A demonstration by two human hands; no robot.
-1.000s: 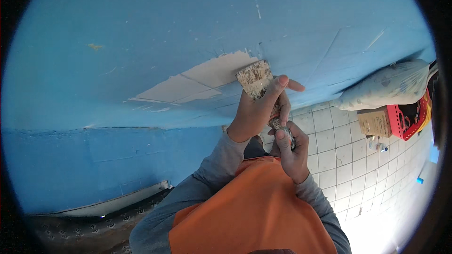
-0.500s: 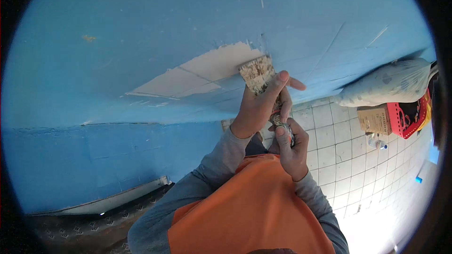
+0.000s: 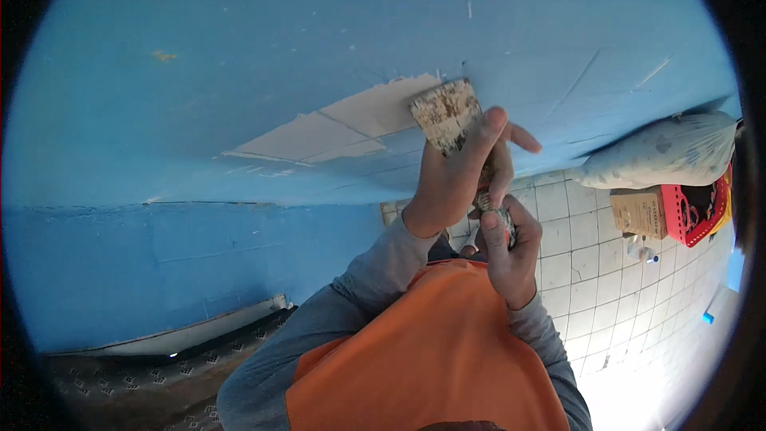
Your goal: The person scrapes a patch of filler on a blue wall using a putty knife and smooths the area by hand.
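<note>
A wide, paint-crusted scraper (image 3: pixel 443 108) is held by both hands in front of the blue wall (image 3: pixel 239 48). Its blade overlaps the right end of a pale stripped patch (image 3: pixel 311 136); contact with the wall I cannot tell. My left hand (image 3: pixel 463 164) wraps the scraper below the blade, thumb along it and a finger sticking out to the right. Lower down, my right hand (image 3: pixel 512 247) grips the handle, thumb pressed on it. Both forearms, in grey sleeves, rise from the lower edge around an orange shirt (image 3: pixel 415 351).
Along the wall's foot at right lie a stuffed pale bag (image 3: pixel 654 156), a cardboard box (image 3: pixel 638 211), a red plastic basket (image 3: pixel 682 219) and a clear bottle (image 3: pixel 638 251) on white floor tiles (image 3: pixel 586 271). A dark patterned cloth (image 3: pixel 128 387) lies at lower left.
Both hands and the scraper appear slightly higher and further right in the picture. The wall patch has shifted similarly, so the view moved a little. The grip looks the same.
</note>
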